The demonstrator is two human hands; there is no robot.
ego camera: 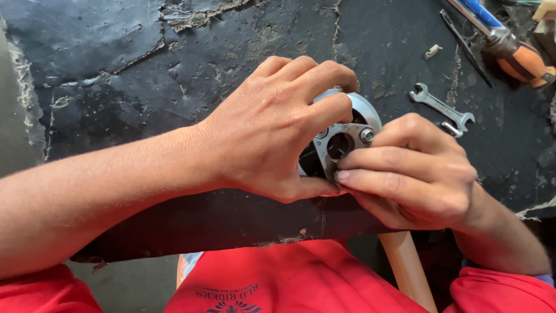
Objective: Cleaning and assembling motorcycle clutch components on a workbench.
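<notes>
Two hands (272, 130) (414, 168) around round grey metal part (347, 130), bolted bracket.

Bare forearms and hands, with red clothing bearing a dark printed emblem below.

round metal part (347, 136) between both hands, wrench (442, 107) right, screwdriver (509, 49) behind

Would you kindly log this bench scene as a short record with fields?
left hand: wrapped over the round grey metal part, thumb beneath it
right hand: fingertips pinching at the part's slotted metal bracket
bracket detail: small bolt beside a round hole
worktop: black, cracked and worn
nearby tools: open-ended spanner, orange-handled screwdriver
clothing: red garment
</notes>
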